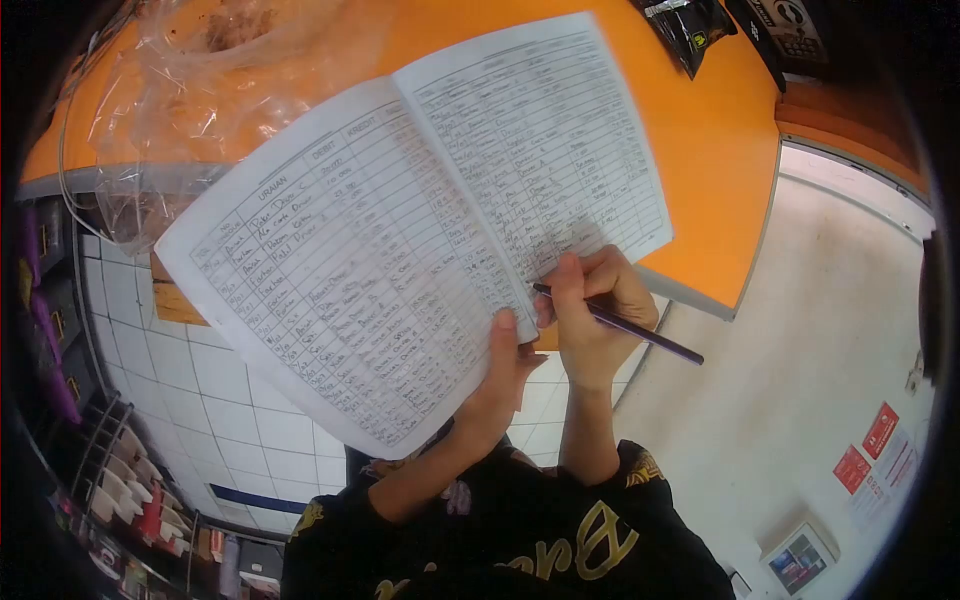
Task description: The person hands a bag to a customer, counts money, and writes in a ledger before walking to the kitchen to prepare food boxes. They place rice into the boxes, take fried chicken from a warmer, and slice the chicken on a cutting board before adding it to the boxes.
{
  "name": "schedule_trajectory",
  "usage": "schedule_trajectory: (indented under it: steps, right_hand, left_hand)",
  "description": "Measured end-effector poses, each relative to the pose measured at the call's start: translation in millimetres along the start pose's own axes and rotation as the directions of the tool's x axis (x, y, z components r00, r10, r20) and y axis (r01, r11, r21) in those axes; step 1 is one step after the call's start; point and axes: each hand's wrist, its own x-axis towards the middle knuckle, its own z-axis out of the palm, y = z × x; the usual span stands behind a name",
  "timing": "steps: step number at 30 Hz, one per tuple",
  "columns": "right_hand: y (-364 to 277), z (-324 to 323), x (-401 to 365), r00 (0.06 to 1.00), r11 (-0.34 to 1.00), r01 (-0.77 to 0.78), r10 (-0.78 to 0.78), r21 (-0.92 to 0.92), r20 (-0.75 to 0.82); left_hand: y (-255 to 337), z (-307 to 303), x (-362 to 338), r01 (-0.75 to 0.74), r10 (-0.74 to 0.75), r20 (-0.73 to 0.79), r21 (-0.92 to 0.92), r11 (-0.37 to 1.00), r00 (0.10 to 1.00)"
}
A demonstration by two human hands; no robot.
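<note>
An open ledger book (330, 260) with handwritten rows and printed columns is tilted in front of me, its top part over the orange table. My left hand (492, 385) grips its bottom edge near the spine, thumb on the page and fingers underneath. A dark slim pen (650, 335) is pinched in my right hand (603, 318). The pen's tip points left toward the spine at the foot of the right page, and that hand overlaps the page's lower corner in this view.
The orange table (715, 190) carries a crumpled clear plastic bag (210, 95) at the far left and a black packet (690, 30) at the far right. White floor tiles (215, 365) show below. Wire shelving (130, 490) stands at lower left. Signs (865, 465) hang on the right wall.
</note>
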Motion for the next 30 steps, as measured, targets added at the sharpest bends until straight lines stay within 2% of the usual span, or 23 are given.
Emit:
schedule_trajectory:
  steps: [4,9,13,15,19,22,25,27,28,30]
  right_hand:
    - [-1.5,0.0,-0.8,1.0,1.0,-0.001,0.001,-0.026,-0.006]
    - [2.7,-2.7,-1.9,1.0,0.999,0.021,-0.022,-0.041,-0.005]
    - [0.3,2.3,-2.6,0.998,1.0,-0.016,0.016,0.003,-0.054]
    - [0.3,2.1,-2.2,0.998,1.0,-0.004,0.004,0.001,-0.059]
    - [-1.1,1.7,-1.9,0.998,0.998,-0.053,0.054,0.028,-0.033]
    - [1.7,0.6,-2.4,0.999,1.0,0.012,-0.013,-0.02,-0.044]
    - [1.3,-1.2,-1.5,0.995,0.998,-0.07,0.07,0.003,-0.066]
    - [5.2,-3.3,-2.2,0.996,0.991,0.085,-0.086,-0.103,-0.006]
    - [3.0,-3.1,-1.6,0.996,0.991,0.086,-0.087,-0.102,-0.006]
    - [-2.9,-1.6,-0.6,0.993,0.992,-0.076,0.085,0.102,-0.085]
  left_hand:
    - [-1.5,-4.1,0.2,0.028,-0.028,0.024,-0.009,1.0,0.999]
    - [-6.9,-2.9,2.0,-0.002,0.006,0.044,-0.082,0.997,0.999]
    - [-1.9,-3.4,1.9,0.02,-0.018,0.064,-0.038,0.999,0.998]
    - [3.5,6.4,1.8,0.053,-0.055,-0.027,-0.05,0.997,0.998]
    - [-3.8,-4.0,1.8,0.052,-0.05,0.029,-0.052,0.997,0.998]
    - [-1.4,3.0,1.8,0.042,-0.036,0.042,-0.142,0.989,0.998]
    - [-2.8,3.5,1.5,0.005,-0.009,-0.032,-0.116,0.993,0.999]
    - [-0.2,-0.6,2.4,0.094,-0.087,0.052,-0.146,0.985,0.995]
    - [-0.6,-1.5,1.9,0.093,-0.086,0.052,-0.146,0.985,0.995]
    - [-3.5,-4.8,0.8,0.069,-0.068,0.038,-0.047,0.996,0.997]
